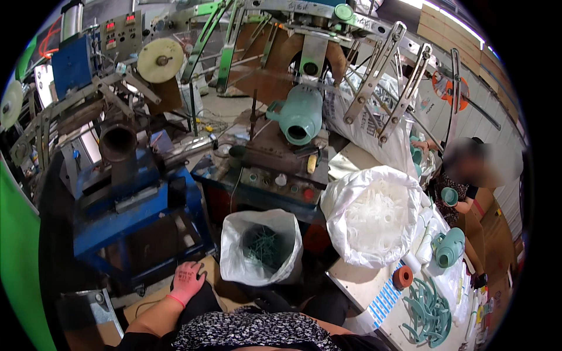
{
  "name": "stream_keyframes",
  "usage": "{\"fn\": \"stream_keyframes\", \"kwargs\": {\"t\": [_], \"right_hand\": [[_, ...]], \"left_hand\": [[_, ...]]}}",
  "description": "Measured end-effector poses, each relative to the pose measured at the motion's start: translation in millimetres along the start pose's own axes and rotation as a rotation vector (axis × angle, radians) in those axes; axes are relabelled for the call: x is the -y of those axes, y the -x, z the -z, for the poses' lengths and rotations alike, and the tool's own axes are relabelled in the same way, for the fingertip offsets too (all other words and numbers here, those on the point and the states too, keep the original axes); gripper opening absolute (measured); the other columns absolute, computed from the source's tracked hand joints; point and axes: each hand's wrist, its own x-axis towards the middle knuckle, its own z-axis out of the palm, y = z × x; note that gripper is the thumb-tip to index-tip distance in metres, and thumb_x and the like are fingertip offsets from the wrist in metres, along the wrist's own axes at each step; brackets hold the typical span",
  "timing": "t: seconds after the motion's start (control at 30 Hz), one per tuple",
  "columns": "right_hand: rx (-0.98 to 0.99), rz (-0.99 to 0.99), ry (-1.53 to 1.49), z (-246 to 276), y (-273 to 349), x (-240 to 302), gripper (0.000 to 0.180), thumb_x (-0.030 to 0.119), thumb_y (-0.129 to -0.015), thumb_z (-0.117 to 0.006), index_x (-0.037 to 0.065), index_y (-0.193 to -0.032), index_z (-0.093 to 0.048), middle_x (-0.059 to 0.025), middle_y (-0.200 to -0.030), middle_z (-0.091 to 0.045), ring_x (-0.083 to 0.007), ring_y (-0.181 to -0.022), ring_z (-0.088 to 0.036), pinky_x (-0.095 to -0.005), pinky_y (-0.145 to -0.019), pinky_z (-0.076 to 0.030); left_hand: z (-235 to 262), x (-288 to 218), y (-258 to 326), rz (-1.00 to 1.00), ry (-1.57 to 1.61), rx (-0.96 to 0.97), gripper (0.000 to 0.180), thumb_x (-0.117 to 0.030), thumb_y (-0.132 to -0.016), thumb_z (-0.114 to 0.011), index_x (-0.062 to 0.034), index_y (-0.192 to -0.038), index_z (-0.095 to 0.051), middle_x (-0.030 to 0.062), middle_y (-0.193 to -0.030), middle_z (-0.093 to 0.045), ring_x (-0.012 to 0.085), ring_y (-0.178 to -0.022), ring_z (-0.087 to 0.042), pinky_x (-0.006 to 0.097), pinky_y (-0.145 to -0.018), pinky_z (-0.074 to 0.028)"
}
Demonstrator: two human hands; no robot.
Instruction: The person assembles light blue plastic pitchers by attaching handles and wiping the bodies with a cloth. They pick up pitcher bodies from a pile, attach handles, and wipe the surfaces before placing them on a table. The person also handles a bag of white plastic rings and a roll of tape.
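My left hand (pixel 188 281), in a pink work glove, rests on my dark-trousered left knee with its fingers draped over it and nothing in it. Only a bit of my right arm (pixel 325 326) shows beside my patterned top; the right hand is out of sight. Just ahead of my knees stands a white sack (pixel 229 243) with thin green plastic scraps (pixel 264 245) inside. Beyond it, a green plastic jug-shaped body (pixel 301 111) with a handle sits tilted on the machine, its round mouth facing me.
A blue machine (pixel 170 202) stands left, metal linkage arms (pixel 374 73) overhead. At right, a white bag of clear plastic pieces (pixel 380 213), a brown tape roll (pixel 403 277), green handles (pixel 430 316) and another green jug body (pixel 449 247). A co-worker (pixel 459 199) holds a green part (pixel 449 196).
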Motion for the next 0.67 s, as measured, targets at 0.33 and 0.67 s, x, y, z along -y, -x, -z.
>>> {"fn": "stream_keyframes", "kwargs": {"t": [0.33, 0.67], "right_hand": [[0.564, -0.426, -0.204, -49.4, 83.6, -48.5, 0.028, 0.017, -0.091, -0.058, 0.003, -0.116, -0.060, -0.0153, -0.111, -0.064, -0.0236, -0.106, -0.060, -0.0344, -0.090, -0.045], [0.791, -0.381, 0.126, -75.6, 77.0, -89.4, 0.039, 0.034, -0.088, -0.063, 0.007, -0.116, -0.062, -0.0187, -0.123, -0.061, -0.0282, -0.114, -0.059, -0.0350, -0.093, -0.045]], "left_hand": [[-1.8, 9.0, 38.7, 0.026, 0.066, -0.227, 0.042, -0.020, -0.078, -0.069, -0.0077, -0.117, -0.059, 0.0133, -0.121, -0.057, 0.0322, -0.114, -0.052, 0.043, -0.099, -0.041], [9.2, 35.4, 153.8, 0.549, 0.334, -0.447, 0.029, -0.017, -0.086, -0.066, -0.0100, -0.114, -0.064, 0.0128, -0.122, -0.060, 0.0287, -0.114, -0.056, 0.039, -0.100, -0.042]]}}
